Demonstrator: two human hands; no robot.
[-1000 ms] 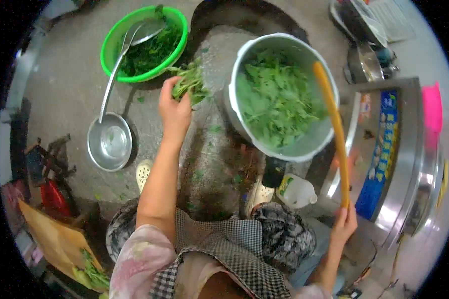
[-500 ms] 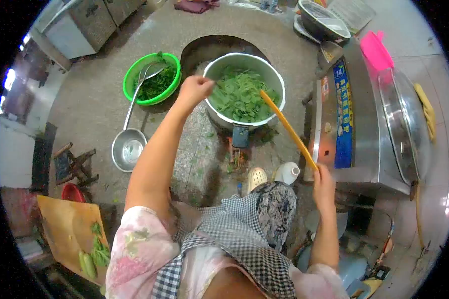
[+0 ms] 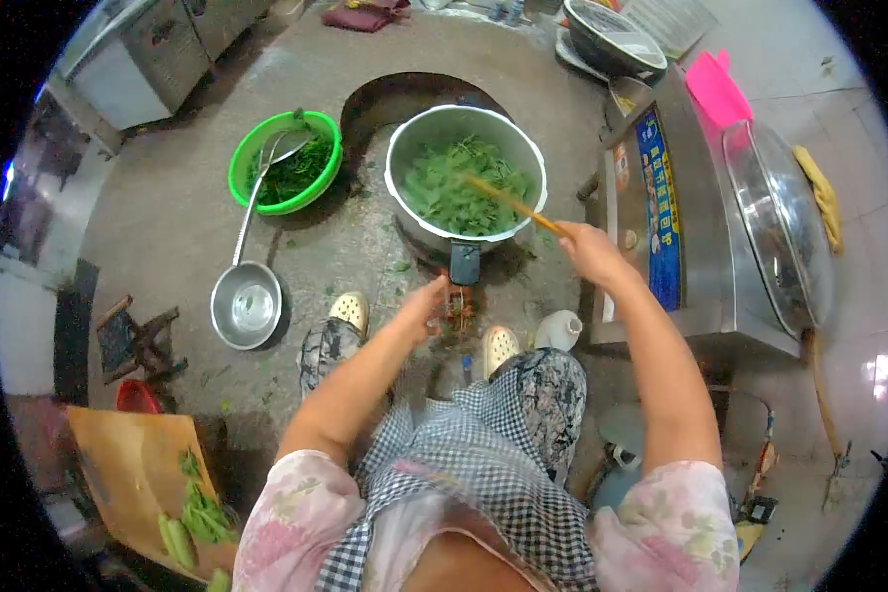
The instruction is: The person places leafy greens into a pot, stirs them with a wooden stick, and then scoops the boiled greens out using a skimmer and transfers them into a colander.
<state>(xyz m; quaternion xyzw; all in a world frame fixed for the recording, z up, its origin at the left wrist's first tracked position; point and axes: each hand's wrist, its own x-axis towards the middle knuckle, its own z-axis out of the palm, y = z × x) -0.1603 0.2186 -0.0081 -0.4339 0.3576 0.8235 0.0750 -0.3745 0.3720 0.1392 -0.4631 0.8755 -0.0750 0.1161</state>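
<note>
My right hand (image 3: 594,255) is closed round the end of a long wooden stick (image 3: 508,200). The stick's far end lies among green leaves (image 3: 464,178) in a large silver pot (image 3: 396,163), smeared by motion. Just below the pot's dark handle (image 3: 465,264) is my left hand (image 3: 424,306), its fingers apart and holding nothing; whether it touches the handle I cannot tell. Left of the pot, a green basin (image 3: 235,178) holds more dark greens, with a metal skimmer (image 3: 288,146) resting on them.
A long-handled metal ladle (image 3: 247,308) leans from the basin to the floor. A steel cabinet (image 3: 705,286) stands at right with a large glass lid (image 3: 775,227). Near my feet is a white jug (image 3: 559,331). A cutting board (image 3: 133,464) with vegetables sits lower left.
My left hand has dropped from the pot's left rim to beside its handle. My right hand has moved up and forward with the stick, which reaches further into the leaves.
</note>
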